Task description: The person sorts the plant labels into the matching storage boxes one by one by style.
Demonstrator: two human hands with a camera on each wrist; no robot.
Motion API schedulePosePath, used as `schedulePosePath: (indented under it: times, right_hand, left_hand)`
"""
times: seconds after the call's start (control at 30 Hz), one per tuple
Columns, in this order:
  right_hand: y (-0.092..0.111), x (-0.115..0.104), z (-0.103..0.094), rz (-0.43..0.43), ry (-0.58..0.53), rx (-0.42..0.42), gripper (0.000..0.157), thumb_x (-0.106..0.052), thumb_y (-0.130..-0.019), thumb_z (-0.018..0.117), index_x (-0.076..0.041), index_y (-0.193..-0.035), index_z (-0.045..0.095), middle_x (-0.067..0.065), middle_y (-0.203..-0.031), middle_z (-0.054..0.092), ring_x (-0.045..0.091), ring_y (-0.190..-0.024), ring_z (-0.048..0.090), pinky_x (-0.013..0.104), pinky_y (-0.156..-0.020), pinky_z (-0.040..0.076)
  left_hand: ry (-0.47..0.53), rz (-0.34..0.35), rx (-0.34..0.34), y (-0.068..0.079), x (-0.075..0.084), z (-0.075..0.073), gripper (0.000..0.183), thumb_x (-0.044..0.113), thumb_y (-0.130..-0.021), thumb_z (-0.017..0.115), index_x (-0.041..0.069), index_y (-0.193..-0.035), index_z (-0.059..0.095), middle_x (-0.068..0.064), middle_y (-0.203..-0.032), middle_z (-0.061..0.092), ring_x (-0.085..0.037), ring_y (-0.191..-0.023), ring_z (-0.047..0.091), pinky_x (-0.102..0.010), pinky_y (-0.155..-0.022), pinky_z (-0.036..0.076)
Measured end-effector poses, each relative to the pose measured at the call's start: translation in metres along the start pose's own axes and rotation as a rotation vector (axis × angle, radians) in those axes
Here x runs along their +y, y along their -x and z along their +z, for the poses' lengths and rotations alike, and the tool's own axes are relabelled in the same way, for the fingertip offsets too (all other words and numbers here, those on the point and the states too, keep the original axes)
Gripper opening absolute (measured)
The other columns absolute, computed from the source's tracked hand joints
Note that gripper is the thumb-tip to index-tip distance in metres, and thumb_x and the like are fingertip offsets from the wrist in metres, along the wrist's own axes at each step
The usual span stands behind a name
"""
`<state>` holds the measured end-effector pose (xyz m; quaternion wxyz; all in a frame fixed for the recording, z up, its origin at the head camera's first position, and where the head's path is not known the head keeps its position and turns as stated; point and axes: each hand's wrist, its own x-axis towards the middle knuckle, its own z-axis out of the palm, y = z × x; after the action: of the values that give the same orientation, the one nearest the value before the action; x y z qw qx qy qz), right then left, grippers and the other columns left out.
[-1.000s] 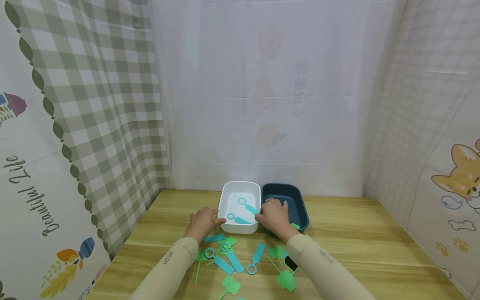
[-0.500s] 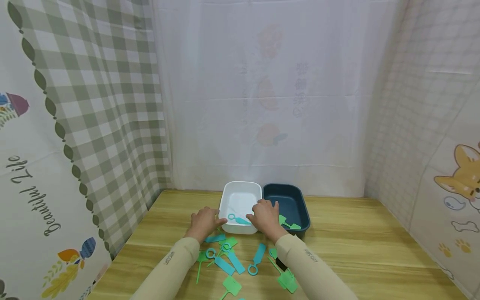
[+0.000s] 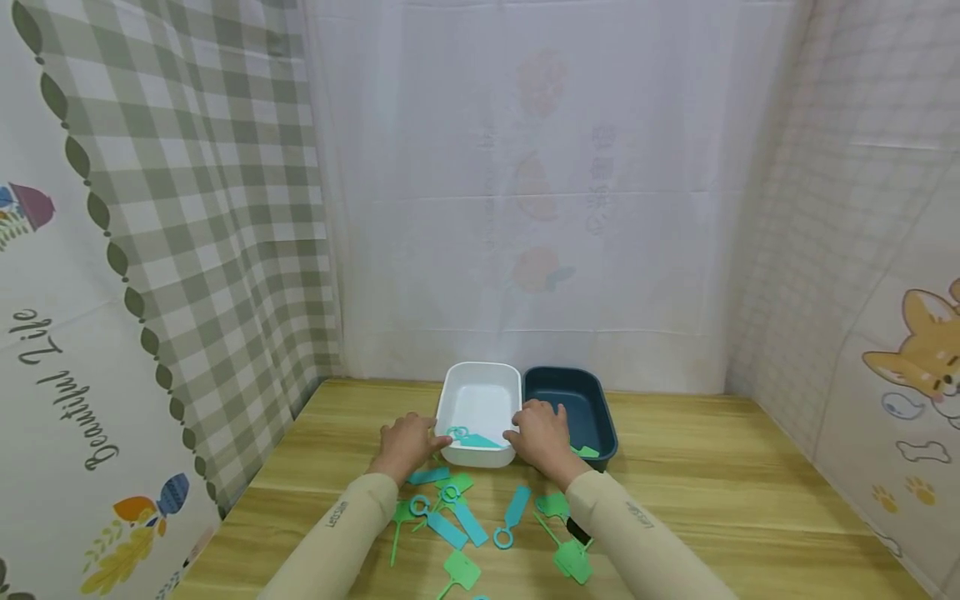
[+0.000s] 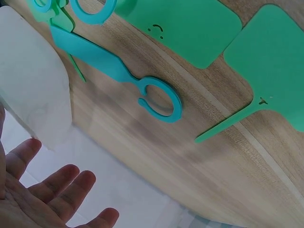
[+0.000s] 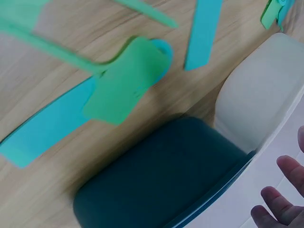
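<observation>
My left hand (image 3: 405,443) holds the left side of the white tray (image 3: 459,457), thumb over the rim, fingers spread in the left wrist view. My right hand (image 3: 543,435) hovers, fingers loosely bent and empty, where the white tray and dark blue tray (image 3: 607,417) meet. In the white tray, overlapping blue ring-ended tags (image 3: 482,442) lie near the front. A green tag (image 3: 589,452) shows in the dark tray, partly hidden by my right hand.
On the wooden table before the trays lie several blue tags (image 3: 517,505) and green tags (image 3: 462,570). A blue tag (image 4: 95,57) lies by my left wrist. A green tag (image 5: 130,78) overlaps a blue one by my right. Curtains enclose the table.
The blue tag that my right hand held over the white tray has dropped beside the other one there. My right hand moved left, then slightly back right. My left hand stayed put.
</observation>
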<state>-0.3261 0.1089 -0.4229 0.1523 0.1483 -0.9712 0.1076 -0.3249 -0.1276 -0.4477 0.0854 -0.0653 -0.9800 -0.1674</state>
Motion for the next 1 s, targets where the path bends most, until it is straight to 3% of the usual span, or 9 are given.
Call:
schedulePosePath:
  times: [0.63, 0.9, 1.0]
  right_hand:
    - [0.031, 0.02, -0.025, -0.086, 0.006, -0.006, 0.026, -0.032, -0.083, 0.08, -0.01, -0.098, 0.078, 0.017, -0.125, 0.063, 0.041, -0.122, 0.053, 0.068, -0.103, 0.032]
    - [0.052, 0.019, -0.039, -0.15, -0.001, -0.004, 0.025, -0.029, -0.081, 0.083, -0.011, -0.097, 0.078, 0.018, -0.123, 0.064, 0.042, -0.117, 0.056, 0.068, -0.1, 0.035]
    - [0.063, 0.019, -0.044, -0.171, 0.0, 0.009, 0.023, -0.028, -0.079, 0.084, -0.012, -0.095, 0.078, 0.017, -0.119, 0.065, 0.04, -0.111, 0.059, 0.065, -0.095, 0.042]
  left_hand:
    - [-0.009, -0.012, -0.008, 0.0, -0.001, 0.0, 0.057, 0.05, -0.087, 0.071, 0.008, -0.124, 0.069, -0.018, -0.115, 0.067, -0.039, -0.104, 0.063, -0.061, -0.086, 0.044]
    - [-0.019, -0.019, -0.034, 0.0, 0.001, -0.003, 0.057, 0.052, -0.087, 0.069, 0.01, -0.126, 0.069, -0.017, -0.118, 0.066, -0.038, -0.106, 0.062, -0.061, -0.087, 0.045]
    - [-0.027, -0.014, -0.036, 0.0, 0.002, -0.003, 0.057, 0.052, -0.087, 0.07, 0.01, -0.126, 0.069, -0.017, -0.117, 0.066, -0.038, -0.106, 0.062, -0.061, -0.086, 0.045]
